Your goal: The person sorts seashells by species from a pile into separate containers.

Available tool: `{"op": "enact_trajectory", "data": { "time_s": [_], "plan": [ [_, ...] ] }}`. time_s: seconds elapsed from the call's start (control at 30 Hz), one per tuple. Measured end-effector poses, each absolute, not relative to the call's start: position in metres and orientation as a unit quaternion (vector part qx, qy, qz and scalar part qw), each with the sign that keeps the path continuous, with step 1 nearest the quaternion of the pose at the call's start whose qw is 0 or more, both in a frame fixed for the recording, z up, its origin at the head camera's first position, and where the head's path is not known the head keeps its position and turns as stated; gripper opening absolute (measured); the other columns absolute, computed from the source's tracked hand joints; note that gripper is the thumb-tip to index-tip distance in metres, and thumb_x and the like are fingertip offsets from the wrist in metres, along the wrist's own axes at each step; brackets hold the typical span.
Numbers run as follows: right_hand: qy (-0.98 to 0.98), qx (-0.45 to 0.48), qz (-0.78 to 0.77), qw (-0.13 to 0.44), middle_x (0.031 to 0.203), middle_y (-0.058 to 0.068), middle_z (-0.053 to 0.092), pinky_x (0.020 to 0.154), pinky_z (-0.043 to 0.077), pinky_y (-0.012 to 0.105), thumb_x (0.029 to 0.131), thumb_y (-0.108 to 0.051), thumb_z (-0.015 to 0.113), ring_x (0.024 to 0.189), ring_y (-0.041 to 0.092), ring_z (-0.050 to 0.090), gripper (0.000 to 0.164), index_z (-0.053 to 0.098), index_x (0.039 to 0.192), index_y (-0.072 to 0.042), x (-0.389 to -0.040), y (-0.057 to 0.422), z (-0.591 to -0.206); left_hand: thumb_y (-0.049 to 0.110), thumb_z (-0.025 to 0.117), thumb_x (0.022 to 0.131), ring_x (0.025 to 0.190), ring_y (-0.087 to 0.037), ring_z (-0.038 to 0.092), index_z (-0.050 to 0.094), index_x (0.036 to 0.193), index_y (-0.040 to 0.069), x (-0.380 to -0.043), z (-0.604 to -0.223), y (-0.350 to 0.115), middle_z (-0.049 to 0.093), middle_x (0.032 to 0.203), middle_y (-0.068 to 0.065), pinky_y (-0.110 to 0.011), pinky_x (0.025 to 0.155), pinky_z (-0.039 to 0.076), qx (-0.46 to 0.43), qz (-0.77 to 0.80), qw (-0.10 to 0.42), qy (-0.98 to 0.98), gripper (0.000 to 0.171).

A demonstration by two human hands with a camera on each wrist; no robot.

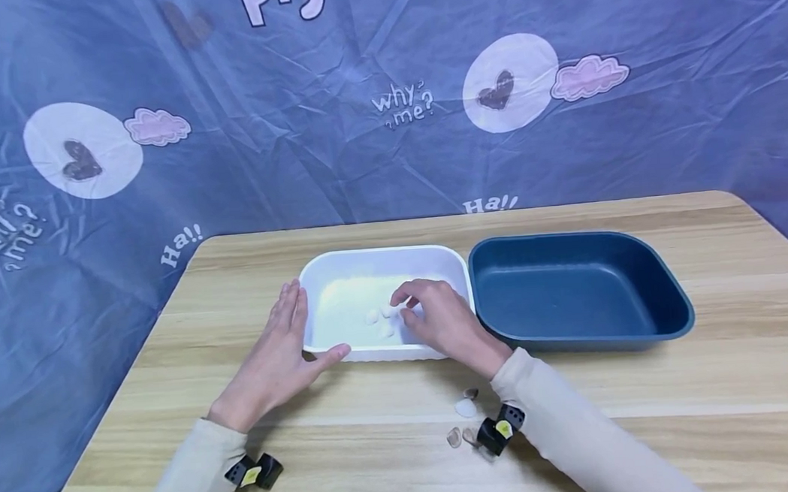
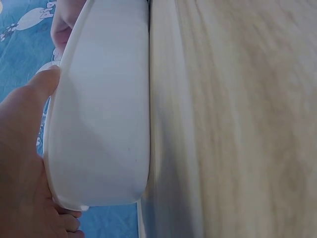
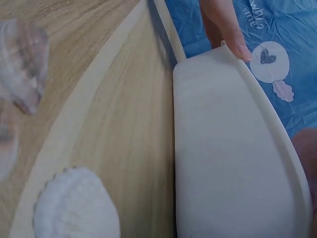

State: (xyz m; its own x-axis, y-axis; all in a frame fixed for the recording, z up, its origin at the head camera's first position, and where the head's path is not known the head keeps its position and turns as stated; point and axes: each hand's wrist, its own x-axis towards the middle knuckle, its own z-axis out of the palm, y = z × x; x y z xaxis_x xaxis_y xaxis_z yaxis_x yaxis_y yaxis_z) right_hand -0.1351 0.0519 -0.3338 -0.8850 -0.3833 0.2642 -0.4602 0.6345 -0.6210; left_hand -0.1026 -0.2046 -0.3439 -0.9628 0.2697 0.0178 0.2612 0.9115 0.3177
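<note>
The head camera faces forward and down from above the counter (image 1: 366, 458), whereas the left wrist camera (image 1: 268, 472) and right wrist camera (image 1: 492, 437), rolled sideways, face the white tray (image 2: 101, 109) at close range, its outer wall appearing in both wrist views.

Left hand (image 2: 20, 139) at left, thumb (image 2: 45, 82) against rim of white tub (image 2: 101, 114). Tub on wooden table (image 2: 237, 124). Right hand (image 2: 67, 19) past rim, up top (partly hidden). Blue patterned cloth (image 2: 109, 220) behind.
</note>
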Motion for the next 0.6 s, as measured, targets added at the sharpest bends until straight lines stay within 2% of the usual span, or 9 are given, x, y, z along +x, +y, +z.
{"op": "enact_trajectory", "data": {
  "time_s": [0.33, 0.5, 0.6],
  "plan": [
    [-0.867, 0.249, 0.428, 0.053, 0.094, 0.005, 0.072, 0.076, 0.055, 0.037, 0.085, 0.002, 0.066, 0.084, 0.02, 0.065, 0.015, 0.073, 0.096, -0.005, -0.138, 0.067, -0.322, 0.074, 0.049, 0.084, 0.147, -0.032, -0.005, 0.001, 0.151, -0.005, -0.102, -0.343, -0.202, -0.006, 0.16, -0.019, -0.049, 0.119, 0.01, 0.134, 0.163, 0.012, 0.977, 0.115],
    [-0.866, 0.256, 0.425, 0.056, 0.097, 0.005, 0.072, 0.077, 0.055, 0.038, 0.087, 0.0, 0.064, 0.087, 0.019, 0.064, 0.015, 0.073, 0.098, -0.006, -0.128, 0.078, -0.306, 0.074, 0.049, 0.084, 0.147, -0.032, -0.005, 0.001, 0.151, -0.005, -0.101, -0.343, -0.203, -0.006, 0.159, -0.019, -0.048, 0.119, 0.009, 0.133, 0.16, 0.009, 0.978, 0.115],
    [-0.868, 0.273, 0.41, 0.058, 0.097, 0.002, 0.071, 0.075, 0.056, 0.036, 0.088, 0.0, 0.064, 0.083, 0.014, 0.064, 0.015, 0.073, 0.098, -0.007, -0.115, 0.086, -0.297, 0.075, 0.049, 0.084, 0.147, -0.032, -0.005, 0.001, 0.151, -0.006, -0.1, -0.344, -0.202, -0.006, 0.159, -0.02, -0.048, 0.119, 0.009, 0.133, 0.158, 0.005, 0.978, 0.115]
  ]
}}
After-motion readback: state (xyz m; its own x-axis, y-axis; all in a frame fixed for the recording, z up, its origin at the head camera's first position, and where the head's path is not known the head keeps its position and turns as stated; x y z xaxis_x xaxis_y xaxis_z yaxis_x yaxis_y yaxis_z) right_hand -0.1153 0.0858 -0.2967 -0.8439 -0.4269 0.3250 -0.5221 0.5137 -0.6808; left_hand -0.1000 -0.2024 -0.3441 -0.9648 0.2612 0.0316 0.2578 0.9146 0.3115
